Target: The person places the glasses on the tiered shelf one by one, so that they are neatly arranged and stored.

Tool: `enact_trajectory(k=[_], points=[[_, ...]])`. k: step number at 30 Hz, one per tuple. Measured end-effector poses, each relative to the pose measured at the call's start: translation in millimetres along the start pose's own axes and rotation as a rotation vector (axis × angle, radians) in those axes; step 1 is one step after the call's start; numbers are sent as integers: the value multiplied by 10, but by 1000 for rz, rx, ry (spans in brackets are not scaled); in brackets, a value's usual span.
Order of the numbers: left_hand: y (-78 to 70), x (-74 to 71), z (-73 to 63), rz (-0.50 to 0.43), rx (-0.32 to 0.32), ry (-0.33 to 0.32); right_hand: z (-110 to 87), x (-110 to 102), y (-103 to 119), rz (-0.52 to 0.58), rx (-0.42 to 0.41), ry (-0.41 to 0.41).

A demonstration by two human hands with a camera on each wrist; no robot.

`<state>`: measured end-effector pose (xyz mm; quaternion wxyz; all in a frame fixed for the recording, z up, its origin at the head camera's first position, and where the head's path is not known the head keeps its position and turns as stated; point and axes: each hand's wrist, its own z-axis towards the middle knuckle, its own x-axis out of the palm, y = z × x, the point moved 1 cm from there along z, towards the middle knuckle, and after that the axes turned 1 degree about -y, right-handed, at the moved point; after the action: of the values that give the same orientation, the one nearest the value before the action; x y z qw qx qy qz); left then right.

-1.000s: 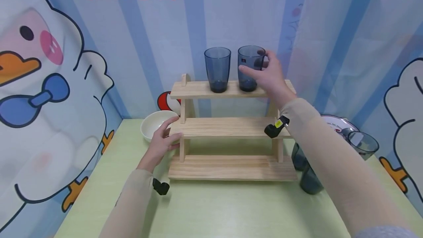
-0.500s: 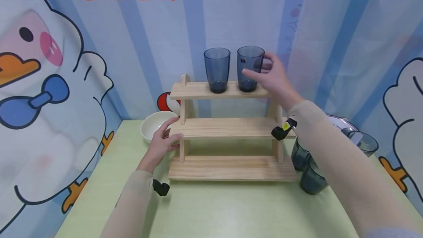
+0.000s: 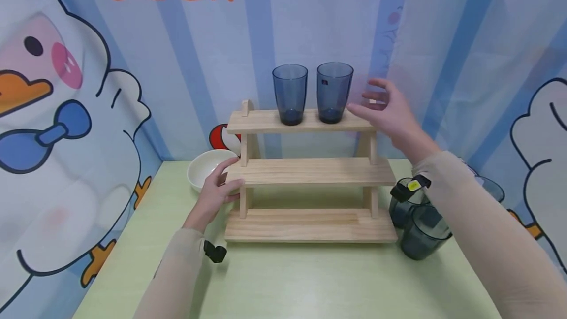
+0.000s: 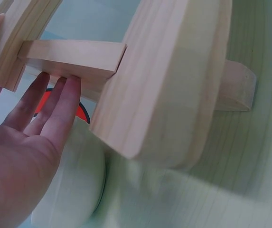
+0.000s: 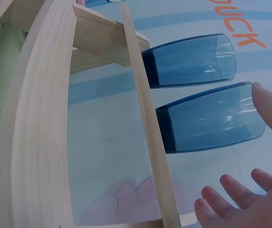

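Note:
A three-tier wooden display rack (image 3: 310, 174) stands on the table. On its top shelf are two upright blue-tinted glasses, the left glass (image 3: 290, 95) and the right glass (image 3: 334, 91), side by side with a gap. Just right of the right glass is my right hand (image 3: 392, 114), thumb and fingers spread and holding nothing. Its thumb overlaps that glass's rim in the right wrist view; contact cannot be told. My left hand (image 3: 212, 196) grips the left end of the middle shelf, with fingertips (image 4: 71, 85) against the wooden upright (image 4: 74, 57) below it.
A white bowl (image 3: 204, 171) sits behind my left hand. Several more tinted glasses stand right of the rack, including a front glass (image 3: 421, 238), partly hidden by my right sleeve (image 3: 469, 210). A duck-printed curtain (image 3: 186, 53) hangs behind the table (image 3: 301, 279).
My right hand has let go of the right glass and moved right, away from it. The glasses stay in place on the top shelf. My left hand has not moved.

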<state>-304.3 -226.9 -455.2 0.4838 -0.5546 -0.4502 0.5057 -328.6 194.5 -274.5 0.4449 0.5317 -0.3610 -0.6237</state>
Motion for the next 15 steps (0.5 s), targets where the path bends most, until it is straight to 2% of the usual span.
enact_trajectory(k=[6, 15], points=[[-3, -1, -9, -7, 2, 3, -176, -206, -75, 6, -5, 23], [-1, 6, -2, -1, 5, -8, -414, -470, -166, -35, -40, 12]])
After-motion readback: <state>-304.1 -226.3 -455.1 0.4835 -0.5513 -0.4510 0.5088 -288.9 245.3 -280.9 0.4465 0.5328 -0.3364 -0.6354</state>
